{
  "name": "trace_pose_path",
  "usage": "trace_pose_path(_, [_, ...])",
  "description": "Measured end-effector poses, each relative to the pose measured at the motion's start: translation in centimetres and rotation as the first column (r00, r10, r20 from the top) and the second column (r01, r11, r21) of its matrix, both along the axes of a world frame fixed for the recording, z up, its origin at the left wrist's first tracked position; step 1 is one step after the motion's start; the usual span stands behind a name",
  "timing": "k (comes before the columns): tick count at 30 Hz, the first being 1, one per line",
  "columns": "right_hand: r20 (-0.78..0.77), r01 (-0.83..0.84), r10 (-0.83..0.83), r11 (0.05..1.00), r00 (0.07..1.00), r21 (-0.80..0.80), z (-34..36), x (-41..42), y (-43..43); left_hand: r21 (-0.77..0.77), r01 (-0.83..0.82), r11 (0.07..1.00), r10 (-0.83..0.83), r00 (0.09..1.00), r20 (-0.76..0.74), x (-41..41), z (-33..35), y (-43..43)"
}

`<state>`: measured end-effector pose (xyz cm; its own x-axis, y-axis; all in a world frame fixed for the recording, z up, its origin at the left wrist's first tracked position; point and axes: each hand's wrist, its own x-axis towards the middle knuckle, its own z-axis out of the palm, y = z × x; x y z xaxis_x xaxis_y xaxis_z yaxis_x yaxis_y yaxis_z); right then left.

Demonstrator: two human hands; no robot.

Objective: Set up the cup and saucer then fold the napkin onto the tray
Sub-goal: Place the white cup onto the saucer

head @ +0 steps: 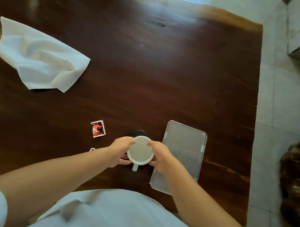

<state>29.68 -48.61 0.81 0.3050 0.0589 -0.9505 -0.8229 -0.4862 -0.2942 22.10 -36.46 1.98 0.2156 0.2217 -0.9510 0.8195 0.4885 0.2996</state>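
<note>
A white cup (140, 151) stands on a dark saucer (139, 132) near the table's front edge, its small handle pointing toward me. My left hand (118, 152) grips the cup's left side and my right hand (159, 157) grips its right side. Most of the saucer is hidden under the cup and my fingers. A striped rectangular tray (183, 152) lies flat just right of the cup, partly under my right wrist. The white napkin (38, 56) lies crumpled and unfolded at the far left of the table.
A red and black sachet (98, 128) lies left of the cup, and the corner of another small packet (92, 149) peeks out beside my left forearm. The dark wooden table (151, 66) ends at the right, with pale floor tiles beyond.
</note>
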Motion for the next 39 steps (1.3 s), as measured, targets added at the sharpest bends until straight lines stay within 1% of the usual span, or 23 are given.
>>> trace_pose_path(5, [0.000,-0.010,0.010,1.000,1.000,0.013,-0.9,0.5,0.9,0.008,0.000,1.000,0.000,1.000,0.026,-0.2,-0.7,0.9])
trace_pose_path(9, [0.013,-0.040,0.040,0.999,0.999,-0.004,-1.0,0.5,1.6,-0.002,-0.017,1.000,0.017,1.000,0.006,-0.3,-0.9,1.8])
trace_pose_path(12, [0.022,-0.043,0.043,0.999,0.999,-0.006,-1.2,0.4,1.6,-0.015,-0.004,1.000,0.005,1.000,0.018,-0.6,-0.9,2.2])
trace_pose_path(18, [0.037,-0.049,0.048,0.998,0.998,0.049,-1.7,-1.1,1.0,-0.070,0.027,0.997,-0.024,0.999,0.039,-1.6,-0.6,1.9])
trace_pose_path(21, [0.037,-0.010,0.008,0.998,0.999,0.066,-1.6,-1.8,0.8,-0.044,0.038,0.998,-0.035,0.997,0.069,-2.1,-0.6,1.4])
trace_pose_path(25, [0.064,0.068,-0.070,0.997,0.996,0.027,-1.5,-2.4,0.6,-0.025,-0.033,0.999,0.035,0.995,0.094,-2.9,-0.5,0.9])
trace_pose_path(29, [0.071,0.090,-0.092,0.996,0.993,0.020,-1.0,-3.1,0.1,-0.033,-0.059,0.998,0.063,0.989,0.135,-3.6,0.0,0.7])
trace_pose_path(39, [0.108,0.137,-0.142,0.989,0.984,0.056,-0.3,-5.1,-0.4,-0.044,-0.056,0.997,0.064,0.979,0.193,-5.4,1.3,-0.1])
